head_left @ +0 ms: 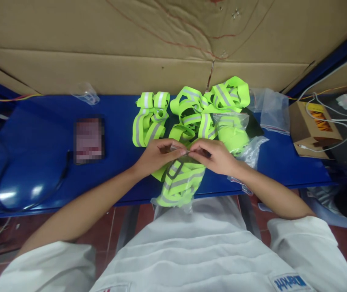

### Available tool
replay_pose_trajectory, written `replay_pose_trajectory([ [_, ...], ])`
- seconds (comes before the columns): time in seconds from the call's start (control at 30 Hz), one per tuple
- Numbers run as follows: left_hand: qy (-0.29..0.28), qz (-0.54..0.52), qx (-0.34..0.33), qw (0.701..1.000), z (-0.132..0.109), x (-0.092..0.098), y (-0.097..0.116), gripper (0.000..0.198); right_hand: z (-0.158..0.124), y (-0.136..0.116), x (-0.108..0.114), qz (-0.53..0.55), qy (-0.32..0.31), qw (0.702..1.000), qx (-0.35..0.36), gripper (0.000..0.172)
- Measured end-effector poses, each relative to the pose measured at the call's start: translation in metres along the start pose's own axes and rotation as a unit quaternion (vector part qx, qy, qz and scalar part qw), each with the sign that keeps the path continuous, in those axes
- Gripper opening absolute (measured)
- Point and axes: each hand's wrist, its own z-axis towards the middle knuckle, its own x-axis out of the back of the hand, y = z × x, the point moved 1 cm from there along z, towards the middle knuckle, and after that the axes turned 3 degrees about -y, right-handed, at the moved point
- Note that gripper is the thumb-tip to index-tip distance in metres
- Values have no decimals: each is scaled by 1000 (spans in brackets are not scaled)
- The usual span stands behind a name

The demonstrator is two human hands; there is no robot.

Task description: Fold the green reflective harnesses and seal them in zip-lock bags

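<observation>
Both hands pinch the top edge of a clear zip bag [183,184] that hangs over the front edge of the table. Inside the bag lies a folded neon-yellow reflective strap with grey stripes and a dark buckle. My left hand [161,153] grips the edge from the left, my right hand [214,155] from the right, fingertips nearly meeting. Just beyond them are loose reflective straps [151,121] in several bundles. A second bagged strap [233,134] lies by my right hand, next to a crumpled clear bag [252,152].
Flat clear bags [275,111] lie at the back right, beside an open cardboard box [313,129] with white cables. On the blue table [48,121] are a blurred-out item [88,140], a black cable [60,182] and a clear plastic piece [85,94]. Cardboard [100,73] lines the back.
</observation>
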Motion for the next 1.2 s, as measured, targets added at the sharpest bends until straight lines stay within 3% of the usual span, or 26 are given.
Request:
replay_pose_trajectory([
  [0.3, 19, 98, -101, 990, -1, -1, 7, 30, -2, 0, -5, -17, -11, 1000, 4, 13],
  [0.43, 32, 56, -80, 995, 0, 1, 8, 30, 0, 2, -2, 17, 12, 999, -33, 17],
  [0.63, -1, -28, -31, 999, 1, 4, 7, 44, 7, 3, 10, 117, 68, 988, -76, 30],
  [0.7, 6, -3, -25, 1000, 1, 4, 4, 46, 14, 4, 21, 93, -3, 994, -59, 32],
  [0.77, 22, 21, -15, 999, 1, 4, 0, 48, 25, 8, 35, 44, -124, 991, -37, 40],
  [0.83, 36, 36, -3, 999, 1, 3, -4, 50, 43, 18, 51, -21, -197, 980, -27, 52],
  [0.93, 40, 51, 11, 998, 3, 1, -8, 53, 80, 43, 70, -114, -144, 982, -50, 59],
  [1.03, 39, 53, 19, 998, 5, 1, -9, 56, 120, 76, 75, -184, -93, 974, -90, 58],
  [1.2, 20, 24, 19, 999, 4, 0, -6, 52, 151, 122, 68, -289, -91, 936, -179, 62],
])
